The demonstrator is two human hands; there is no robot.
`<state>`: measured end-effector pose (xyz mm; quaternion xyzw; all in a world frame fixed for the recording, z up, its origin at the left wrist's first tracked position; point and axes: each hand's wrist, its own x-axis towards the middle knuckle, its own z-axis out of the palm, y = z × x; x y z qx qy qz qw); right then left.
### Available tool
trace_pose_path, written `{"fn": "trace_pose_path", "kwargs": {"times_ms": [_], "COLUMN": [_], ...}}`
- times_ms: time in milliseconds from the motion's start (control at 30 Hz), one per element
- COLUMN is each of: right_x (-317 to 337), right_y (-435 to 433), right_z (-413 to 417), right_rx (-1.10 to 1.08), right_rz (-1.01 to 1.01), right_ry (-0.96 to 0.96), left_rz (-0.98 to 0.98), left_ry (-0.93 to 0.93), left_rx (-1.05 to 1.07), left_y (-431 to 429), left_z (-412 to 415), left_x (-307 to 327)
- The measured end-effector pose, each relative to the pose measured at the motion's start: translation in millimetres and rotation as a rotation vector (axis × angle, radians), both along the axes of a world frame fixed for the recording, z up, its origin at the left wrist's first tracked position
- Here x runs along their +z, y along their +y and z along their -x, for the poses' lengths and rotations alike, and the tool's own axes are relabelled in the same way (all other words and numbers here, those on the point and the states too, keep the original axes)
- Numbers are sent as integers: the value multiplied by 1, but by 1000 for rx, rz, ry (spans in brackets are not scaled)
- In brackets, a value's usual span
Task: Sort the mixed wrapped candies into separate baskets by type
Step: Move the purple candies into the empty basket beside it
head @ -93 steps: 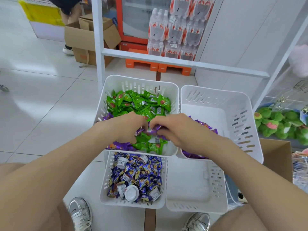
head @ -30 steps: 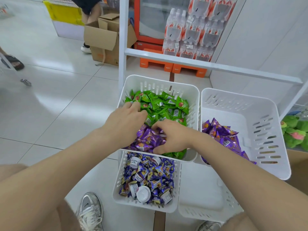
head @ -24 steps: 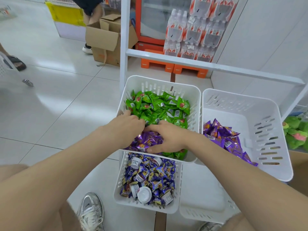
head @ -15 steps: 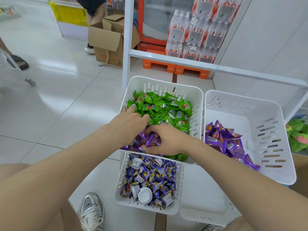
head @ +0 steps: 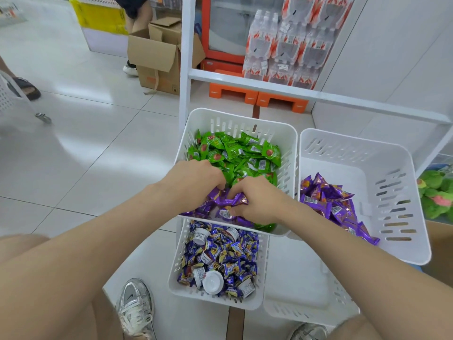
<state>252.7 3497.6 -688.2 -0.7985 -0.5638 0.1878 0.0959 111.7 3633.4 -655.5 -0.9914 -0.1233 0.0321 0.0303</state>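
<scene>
Gripping purple candies (head: 221, 202), both hands closed.

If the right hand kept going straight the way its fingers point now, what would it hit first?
The right hand points left, fingers already in the purple candies. Going straight on, it would likely meet the left hand first, just across that clump; depth between them is unclear from this one view.

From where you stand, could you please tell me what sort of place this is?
Probably a small shop or its stockroom: shrink-wrapped packs of bottled water stacked beside a red glass-door cooler, an open brown cardboard box on the white tiled floor, and white plastic baskets of wrapped candies.
</scene>
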Motion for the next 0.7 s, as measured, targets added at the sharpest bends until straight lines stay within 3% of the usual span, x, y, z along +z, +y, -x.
{"fn": "trace_pose_path", "kwargs": {"times_ms": [233, 433, 700], "right_x": [24, 36, 50], "right_y": [-16, -28, -34], "right_z": [-18, -23, -23], "right_rx": [-258, -309, -379], "right_rz": [-186, -289, -404], "right_ry": [28, 49, 70], "left_rz": [522, 1048, 1258], "left_ry": [-294, -413, -449], "left_rx": [255, 496, 641], "left_y": [7, 4, -3], "left_z": [-1, -3, -13], "left_x": [14, 14, 14]}}
